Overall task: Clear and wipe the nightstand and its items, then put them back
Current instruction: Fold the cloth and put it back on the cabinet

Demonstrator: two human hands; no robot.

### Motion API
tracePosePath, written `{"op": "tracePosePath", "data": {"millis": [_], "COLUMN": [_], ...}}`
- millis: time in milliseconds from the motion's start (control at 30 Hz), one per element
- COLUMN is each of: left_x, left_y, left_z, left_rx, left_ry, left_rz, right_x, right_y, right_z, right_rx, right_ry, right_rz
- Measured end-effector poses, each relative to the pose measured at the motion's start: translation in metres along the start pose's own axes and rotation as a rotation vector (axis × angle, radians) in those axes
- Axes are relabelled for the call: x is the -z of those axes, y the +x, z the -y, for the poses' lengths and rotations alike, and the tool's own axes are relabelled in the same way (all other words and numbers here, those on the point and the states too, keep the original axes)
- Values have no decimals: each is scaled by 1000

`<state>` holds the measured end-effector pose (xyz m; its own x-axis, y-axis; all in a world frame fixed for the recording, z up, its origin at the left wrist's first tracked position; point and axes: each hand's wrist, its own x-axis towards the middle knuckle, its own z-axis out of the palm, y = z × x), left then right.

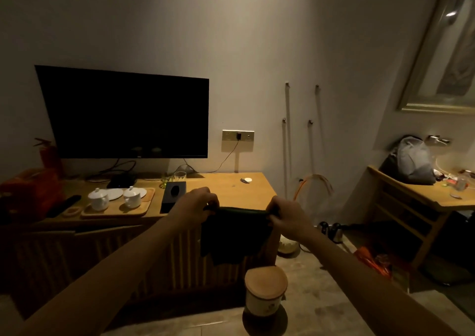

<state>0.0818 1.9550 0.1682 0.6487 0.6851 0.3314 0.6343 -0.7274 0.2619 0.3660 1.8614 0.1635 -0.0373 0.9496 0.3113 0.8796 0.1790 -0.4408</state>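
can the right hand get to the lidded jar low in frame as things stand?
Probably not straight away. The right hand and left hand both pinch the top edge of the dark cloth, so it is occupied. The jar sits below with nothing over it, so the path looks free once the cloth is released.

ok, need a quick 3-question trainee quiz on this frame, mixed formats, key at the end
1. True or false: both hands pinch the top edge of the dark cloth.
2. Multiple choice: the white ceramic jar with a round wooden lid stands
A. on the wooden tray
B. low in the foreground, below the cloth
C. beside the black tissue box
3. Fill in: the two white lidded cups sit on the wooden ____.

Key:
1. True. The left hand and the right hand each hold a top corner, and the cloth hangs between them.
2. B
3. tray
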Motion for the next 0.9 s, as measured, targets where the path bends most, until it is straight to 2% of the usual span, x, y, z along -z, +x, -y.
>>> {"op": "tracePosePath", "data": {"millis": [433,667,833,867,900], "left_x": [-81,-121,-155,-174,-176], "left_y": [272,367,418,429,435], "left_z": [170,262,331,368,370], "left_rx": [69,139,135,169,160], "left_ry": [-6,-65,-109,-118,-123], "left_rz": [19,85,146,169,151], "right_x": [-70,-119,-167,-204,-206], "right_y": [296,421,490,522,527], "right_z": [-155,-205,-239,-251,-254], "right_rx": [-69,-161,-219,-235,-244], "right_ry": [-12,18,2,8,13], "right_rz": [81,129,105,135,119]}}
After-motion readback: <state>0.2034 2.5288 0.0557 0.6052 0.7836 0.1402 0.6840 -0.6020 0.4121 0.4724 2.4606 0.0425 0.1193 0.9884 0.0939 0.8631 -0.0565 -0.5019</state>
